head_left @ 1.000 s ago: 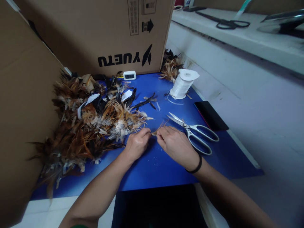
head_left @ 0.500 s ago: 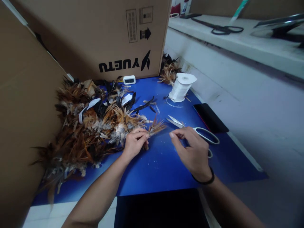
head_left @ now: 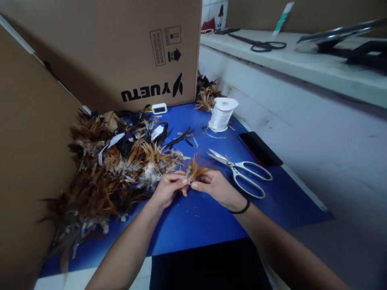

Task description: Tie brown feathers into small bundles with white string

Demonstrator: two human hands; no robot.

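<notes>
Between my two hands, low over the blue table, is a small bunch of brown feathers [head_left: 196, 168] with its tips fanned upward. My left hand [head_left: 171, 187] pinches the bunch at its base, thumb against fingers. Closed from the other side, my right hand [head_left: 213, 186] has its fingertips at the same base and against the feathers. Any thread or ribbon between the fingertips is too small to make out. Scissors [head_left: 237, 169] with pale handles lie to the right of my right hand, blades slightly apart. A large pile of brown, black and grey feathers [head_left: 111, 181] spreads left of my left hand.
A white ribbon spool [head_left: 223, 116] stands behind the scissors, near a dark phone [head_left: 260, 148]. A small white digital timer [head_left: 159, 108] sits before a large cardboard box [head_left: 99, 52]. Black scissors [head_left: 261, 45] rest on the ledge [head_left: 290, 60] at right.
My right hand has moved left from beside the scissors to the feather bunch, meeting my left hand. The scissors' handles are now uncovered. My left hand keeps its pinch. The view has shifted slightly.
</notes>
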